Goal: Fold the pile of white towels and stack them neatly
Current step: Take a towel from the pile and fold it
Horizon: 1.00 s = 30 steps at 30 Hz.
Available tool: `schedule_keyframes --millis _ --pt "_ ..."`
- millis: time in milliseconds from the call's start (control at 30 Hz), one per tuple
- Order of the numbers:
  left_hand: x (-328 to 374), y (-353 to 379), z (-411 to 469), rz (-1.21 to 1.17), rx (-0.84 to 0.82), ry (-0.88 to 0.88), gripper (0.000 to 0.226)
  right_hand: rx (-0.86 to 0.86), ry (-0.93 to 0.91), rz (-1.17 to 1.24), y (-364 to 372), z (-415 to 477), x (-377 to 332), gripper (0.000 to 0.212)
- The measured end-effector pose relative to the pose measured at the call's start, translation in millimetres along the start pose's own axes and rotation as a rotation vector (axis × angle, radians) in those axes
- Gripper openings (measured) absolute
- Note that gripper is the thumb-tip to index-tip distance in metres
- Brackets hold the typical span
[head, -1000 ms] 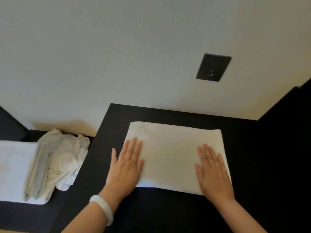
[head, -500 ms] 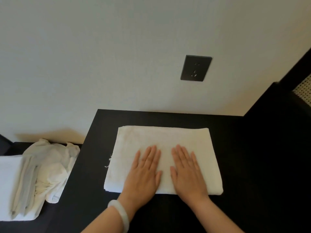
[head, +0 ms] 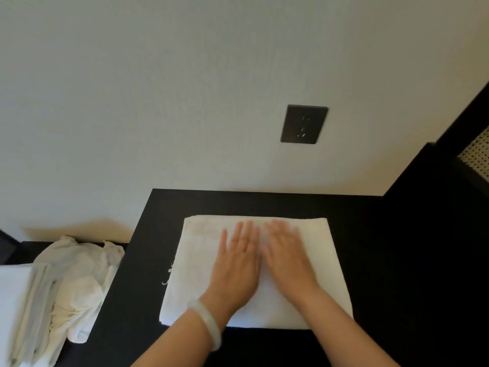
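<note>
A folded white towel [head: 322, 263] lies flat on the black table [head: 370, 234] in front of me. My left hand [head: 236, 266], with a pale bangle on its wrist, presses flat on the towel's middle with straight fingers. Beside it, my right hand [head: 287, 256] also lies flat on the towel, fingers pointing toward the wall. The two hands almost touch. To the left, on a lower dark surface, sits a crumpled pile of white towels [head: 84, 276], with a stack of folded towels [head: 23, 313] at the frame's left edge.
A white wall rises just behind the table, with a dark power socket [head: 303, 124] on it. A black panel [head: 436, 207] stands along the table's right side, with a woven cane surface [head: 476, 152] beyond it.
Both hands slid from the towel's outer ends to its middle, then forward toward the wall, staying flat on the cloth. The view shifted slightly.
</note>
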<state>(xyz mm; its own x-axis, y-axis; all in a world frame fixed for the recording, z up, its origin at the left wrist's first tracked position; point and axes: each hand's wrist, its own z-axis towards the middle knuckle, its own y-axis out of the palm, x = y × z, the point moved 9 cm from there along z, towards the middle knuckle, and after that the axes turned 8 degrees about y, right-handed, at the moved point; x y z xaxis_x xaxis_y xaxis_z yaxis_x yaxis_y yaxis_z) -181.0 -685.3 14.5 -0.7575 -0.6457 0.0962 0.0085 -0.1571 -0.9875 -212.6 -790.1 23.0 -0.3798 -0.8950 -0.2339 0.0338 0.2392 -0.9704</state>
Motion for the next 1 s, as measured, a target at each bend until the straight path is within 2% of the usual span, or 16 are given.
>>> schedule_keyframes --millis 33,100,233,300,367,433,467,533,567,633,700,800,867,933,1000 --pt "5 7 8 0.008 -0.041 0.044 0.056 -0.06 -0.067 -0.025 15 1 -10 0.09" --pt "-14 17 12 0.026 -0.071 0.041 0.057 -0.06 -0.072 -0.052 21 9 6 0.084" --pt "-99 22 -5 0.016 -0.148 -0.195 0.065 -0.02 0.198 -0.089 1 31 91 0.061" --pt "-136 13 -18 -0.035 -0.165 -0.347 0.07 -0.054 0.314 -0.141 -12 40 116 0.061" --pt "-138 1 -14 0.023 -0.129 -0.381 0.07 0.014 0.342 -0.221 -22 51 111 0.063" --pt "-99 -13 10 0.068 -0.043 -0.254 0.065 0.183 0.187 -0.194 -34 56 61 0.061" --pt "-73 -13 24 0.047 -0.004 -0.131 0.061 0.203 0.062 -0.15 -30 57 32 0.062" --pt "-33 2 40 0.013 -0.031 0.077 0.058 0.08 -0.146 -0.128 -3 51 -10 0.071" --pt "-32 9 42 0.001 -0.088 0.083 0.059 -0.009 -0.178 -0.125 11 48 -10 0.076" --pt "-63 21 36 -0.026 -0.135 -0.032 0.062 -0.081 -0.122 -0.102 19 50 21 0.08" --pt "-101 22 23 -0.023 -0.145 -0.164 0.066 -0.002 -0.019 -0.101 12 59 63 0.082" --pt "-152 21 1 -0.181 -0.146 -0.388 0.06 -0.068 0.25 0.081 8 68 129 0.063" --pt "-172 24 -16 -0.27 -0.182 -0.488 0.059 -0.127 0.397 0.185 5 62 158 0.058" --pt "-180 18 -33 -0.322 -0.161 -0.562 0.06 -0.073 0.519 0.29 -5 45 176 0.06" --pt "-178 6 -50 -0.399 -0.048 -0.644 0.058 0.045 0.628 0.401 -19 21 183 0.057"
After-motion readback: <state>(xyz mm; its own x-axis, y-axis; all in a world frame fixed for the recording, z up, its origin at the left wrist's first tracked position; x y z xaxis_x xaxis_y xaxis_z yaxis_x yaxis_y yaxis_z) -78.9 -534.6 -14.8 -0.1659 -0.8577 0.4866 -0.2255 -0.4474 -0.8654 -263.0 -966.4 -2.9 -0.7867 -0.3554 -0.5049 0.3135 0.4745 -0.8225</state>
